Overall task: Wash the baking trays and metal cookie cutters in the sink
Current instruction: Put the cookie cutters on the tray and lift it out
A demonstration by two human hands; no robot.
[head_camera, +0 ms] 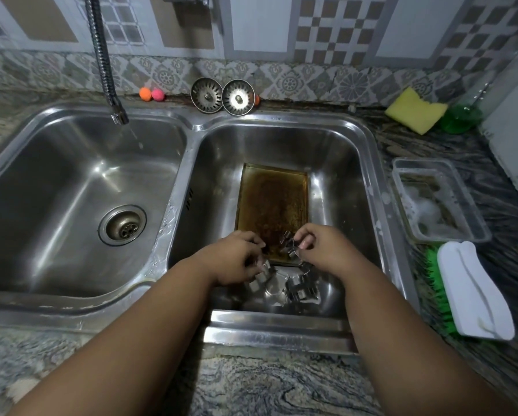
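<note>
Head view: R hand [320, 247] pinches a metal cookie cutter [290, 247] btwn thumb & fingers, over the near end of the brown-stained baking tray [271, 202] lying flat in the right sink basin [335, 163]. L hand [236, 256], fingers curled, grips a second cutter [263, 268] just beside it. More cutters [301, 289] sit on the basin floor btwn the forearms.

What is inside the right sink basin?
A brown-stained baking tray lies on its floor, metal cookie cutters nearer; the left hand and right hand each pinch a cutter. Its drain is covered.

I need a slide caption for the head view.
Left hand and right hand hold metal cookie cutters near a stained baking tray in the sink.
</note>
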